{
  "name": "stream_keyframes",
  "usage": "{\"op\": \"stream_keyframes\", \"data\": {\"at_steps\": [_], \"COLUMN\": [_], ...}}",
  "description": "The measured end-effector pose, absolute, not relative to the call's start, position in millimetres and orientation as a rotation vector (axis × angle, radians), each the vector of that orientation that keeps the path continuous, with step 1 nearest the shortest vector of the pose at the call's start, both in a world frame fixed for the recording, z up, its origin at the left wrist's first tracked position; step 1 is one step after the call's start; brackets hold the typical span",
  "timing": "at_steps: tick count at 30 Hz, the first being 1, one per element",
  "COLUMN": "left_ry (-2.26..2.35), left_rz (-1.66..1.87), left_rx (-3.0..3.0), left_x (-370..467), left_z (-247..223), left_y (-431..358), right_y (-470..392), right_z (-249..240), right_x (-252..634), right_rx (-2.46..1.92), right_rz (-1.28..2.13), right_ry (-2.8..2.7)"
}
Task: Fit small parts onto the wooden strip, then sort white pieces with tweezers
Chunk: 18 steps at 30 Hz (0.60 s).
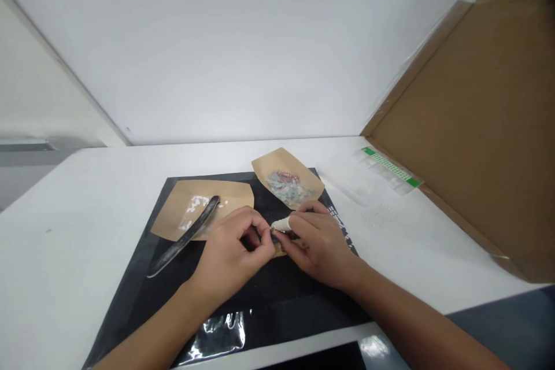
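Note:
Above the black mat (269, 295) my two hands meet near its middle. My right hand (318, 243) is wrapped round a small white tube (281, 224) whose tip points left. My left hand (238, 243) has thumb and index finger pinched at the tube's tip; what they hold is too small to make out. A small yellowish piece (280, 251) shows just under the fingertips, mostly hidden by them. To the left, a dark curved strip (184, 240) lies across a brown paper (171, 208) with small white pieces (198, 202).
Another brown paper (271, 161) at the mat's back right holds greenish and reddish scraps (288, 185). Small white tiles (340, 222) line the mat's right edge. A clear packet with a green label (392, 167) lies by a cardboard panel (477, 127) at the right.

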<state>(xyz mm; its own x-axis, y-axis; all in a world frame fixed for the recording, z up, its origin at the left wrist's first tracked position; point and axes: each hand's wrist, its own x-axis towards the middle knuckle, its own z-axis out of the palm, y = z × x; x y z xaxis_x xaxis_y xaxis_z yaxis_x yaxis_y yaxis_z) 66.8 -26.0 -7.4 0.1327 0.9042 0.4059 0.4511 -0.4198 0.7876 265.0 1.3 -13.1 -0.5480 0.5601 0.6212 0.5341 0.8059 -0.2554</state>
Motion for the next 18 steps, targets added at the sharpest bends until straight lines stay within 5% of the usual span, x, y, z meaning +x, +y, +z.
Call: {"op": "stream_keyframes", "data": {"at_steps": [18], "left_ry": [1.199], "left_rz": [0.92], "left_rx": [1.289], "left_x": [68.0], "left_z": [-3.4], "left_y": [-28.3], "right_y": [3.8], "right_z": [-11.2], "right_x": [270.2], "right_rx": [-0.89], "right_rz": [0.535], "right_ry": [-2.15]}}
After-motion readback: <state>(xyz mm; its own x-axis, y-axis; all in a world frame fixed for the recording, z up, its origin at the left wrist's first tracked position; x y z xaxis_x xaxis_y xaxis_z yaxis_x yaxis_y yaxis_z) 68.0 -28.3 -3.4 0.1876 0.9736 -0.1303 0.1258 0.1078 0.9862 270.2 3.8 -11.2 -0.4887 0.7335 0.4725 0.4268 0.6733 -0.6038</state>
